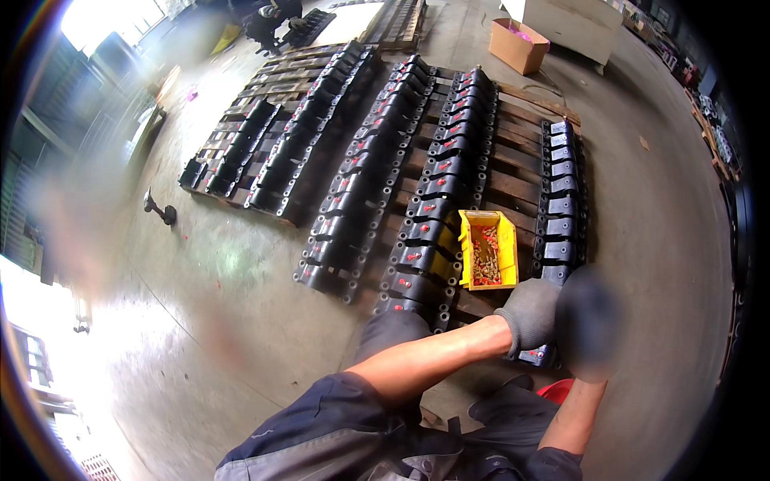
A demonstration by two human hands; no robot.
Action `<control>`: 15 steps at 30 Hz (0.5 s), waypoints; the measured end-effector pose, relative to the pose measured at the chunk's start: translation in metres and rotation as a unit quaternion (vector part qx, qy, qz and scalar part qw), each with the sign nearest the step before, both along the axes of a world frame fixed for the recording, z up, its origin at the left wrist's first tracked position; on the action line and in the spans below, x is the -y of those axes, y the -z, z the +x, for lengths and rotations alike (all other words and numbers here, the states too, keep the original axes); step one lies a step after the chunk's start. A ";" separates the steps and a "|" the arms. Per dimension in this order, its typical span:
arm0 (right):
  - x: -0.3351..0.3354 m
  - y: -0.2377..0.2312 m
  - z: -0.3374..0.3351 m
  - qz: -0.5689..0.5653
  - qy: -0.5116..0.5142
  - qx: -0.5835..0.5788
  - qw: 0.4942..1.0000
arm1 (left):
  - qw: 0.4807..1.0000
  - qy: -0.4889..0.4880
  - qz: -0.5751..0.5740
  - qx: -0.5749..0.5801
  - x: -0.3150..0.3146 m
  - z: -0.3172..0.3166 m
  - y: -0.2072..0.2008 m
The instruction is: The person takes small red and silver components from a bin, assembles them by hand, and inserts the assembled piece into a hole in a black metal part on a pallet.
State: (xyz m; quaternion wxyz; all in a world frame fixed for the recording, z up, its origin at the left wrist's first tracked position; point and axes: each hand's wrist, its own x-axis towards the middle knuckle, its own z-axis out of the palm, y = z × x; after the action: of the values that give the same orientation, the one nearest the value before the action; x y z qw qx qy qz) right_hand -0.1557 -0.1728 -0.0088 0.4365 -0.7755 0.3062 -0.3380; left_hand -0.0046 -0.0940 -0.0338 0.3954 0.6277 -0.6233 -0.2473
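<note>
My left hand, in a grey knit glove, reaches across to the near end of the right-hand row of black moulded parts. Its fingers are turned away and hidden. Beside it, my right hand is a dark blur, so neither its fingers nor anything in them can be made out. Just left of this row stands a yellow bin with small brass-coloured and red pieces inside. A red piece shows on the nearest black part, below my left hand. Farther left, a longer row of black parts carries red pieces along its top.
Wooden pallets bear the rows, with more black parts on the left one. A cordless drill stands on the floor at left. A cardboard box is at the back right. Another person bends over parts far away.
</note>
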 end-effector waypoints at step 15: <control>0.000 0.006 -0.007 0.104 0.054 0.037 0.992 | 1.000 -0.015 -0.025 -0.010 0.002 -0.004 -0.005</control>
State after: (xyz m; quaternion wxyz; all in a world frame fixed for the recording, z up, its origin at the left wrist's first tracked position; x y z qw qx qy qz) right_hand -0.1624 -0.1733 -0.0147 0.5066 -0.6954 0.3646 -0.3560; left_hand -0.0088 -0.0956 -0.0288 0.4208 0.6247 -0.6155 -0.2320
